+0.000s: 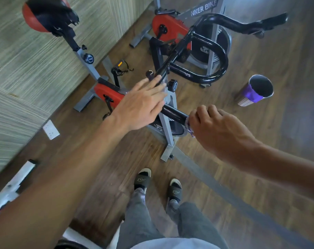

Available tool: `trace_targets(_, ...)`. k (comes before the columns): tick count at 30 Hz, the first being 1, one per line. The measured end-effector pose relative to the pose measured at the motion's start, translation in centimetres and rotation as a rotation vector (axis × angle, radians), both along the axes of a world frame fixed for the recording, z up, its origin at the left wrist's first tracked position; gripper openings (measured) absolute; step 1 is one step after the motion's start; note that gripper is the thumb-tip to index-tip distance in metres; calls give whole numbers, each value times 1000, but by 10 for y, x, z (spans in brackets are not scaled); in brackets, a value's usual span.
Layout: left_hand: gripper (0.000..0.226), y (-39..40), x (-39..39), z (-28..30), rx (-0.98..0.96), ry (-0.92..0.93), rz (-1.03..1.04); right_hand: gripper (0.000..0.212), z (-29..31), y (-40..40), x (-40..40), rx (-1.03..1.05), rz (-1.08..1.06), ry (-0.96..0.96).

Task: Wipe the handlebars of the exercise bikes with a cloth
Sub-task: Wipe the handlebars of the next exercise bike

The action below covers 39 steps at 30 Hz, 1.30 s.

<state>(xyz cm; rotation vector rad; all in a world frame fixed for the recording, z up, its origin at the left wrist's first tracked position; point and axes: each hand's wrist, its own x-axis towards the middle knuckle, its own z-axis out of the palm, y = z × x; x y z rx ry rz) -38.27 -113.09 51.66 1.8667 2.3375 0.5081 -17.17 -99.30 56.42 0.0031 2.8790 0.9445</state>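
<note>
Right hand (219, 130) wraps thin purple cloth (190, 129) around glossy black tubular handlebar (174, 113); left hand (142, 103), fingers spread flat, rests beside it

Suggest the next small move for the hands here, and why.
Probably slide the right hand, closed around the purple cloth at the near end of the handlebar, along the bar toward the left hand, which rests open on it; that black stretch lies bare.

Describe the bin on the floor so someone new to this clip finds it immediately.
Start at the black looped handlebar of the near bike, then look right to the bare wooden floor. The bin stands there alone: a small round container, slatted sides, purple liner folded over its rim.
</note>
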Motion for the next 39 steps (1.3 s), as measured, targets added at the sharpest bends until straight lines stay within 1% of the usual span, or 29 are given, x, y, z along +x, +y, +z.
trace_targets(2, 42, 2, 16, -7, -8, -31, 17, 31, 5, 2, 6, -14, 16, 2)
trace_targets(5, 41, 4, 31, -13, 5, -60, 94, 28, -3, -6, -2, 2, 5, 23)
trace_targets(9, 35, 9, 32, -16, 87, -4, 137, 30, -22, -18, -22, 7, 2, 6)
trace_targets(11, 27, 13, 30, -19, 157, 6, 133, 37, -25, -19, -26, 33, 7, 42)
trace_targets(12, 26, 17, 30, -22, 205, 4, 133, 37, -27, -19, -26, 43, 8, 52)
trace_targets(16, 30, 25, 28, -40, 413, -48, 132, 20, -39, -12, -24, 70, 99, 185)
trace_targets(19, 36, 29, 30, -54, 548, -61, 126, 14, -49, -5, -19, 149, 145, 283)
trace_targets(21, 36, 29, 29, -64, 648, -36, 117, 18, -61, -3, -20, 204, 151, 393)
trace_targets(22, 36, 30, 28, -69, 698, -11, 108, 19, -68, -2, -21, 223, 185, 487)
trace_targets(24, 38, 32, 26, -79, 797, 35, 108, 19, -81, 1, -27, 276, 329, 701)
trace_targets(26, 39, 33, 25, -87, 905, 59, 119, 18, -95, 7, -32, 334, 549, 884)
trace_targets(29, 32, 31, 25, -96, 1037, 100, 138, 7, -103, 11, -31, 428, 770, 953)
trace_targets(30, 30, 31, 23, -97, 1064, 103, 158, 9, -102, 12, -31, 434, 825, 982)
trace_targets(32, 35, 32, 24, -101, 1128, 89, 193, 14, -106, 12, -25, 417, 913, 1073)
trace_targets(34, 43, 30, 31, -103, 1175, 49, 210, 16, -115, 13, -15, 347, 964, 1214)
trace_targets(36, 49, 30, 39, -102, 1182, 14, 228, 19, -123, 16, -6, 238, 973, 1386)
trace_targets(39, 46, 28, 49, -100, 1146, -14, 268, 26, -129, 21, -2, 28, 936, 1591)
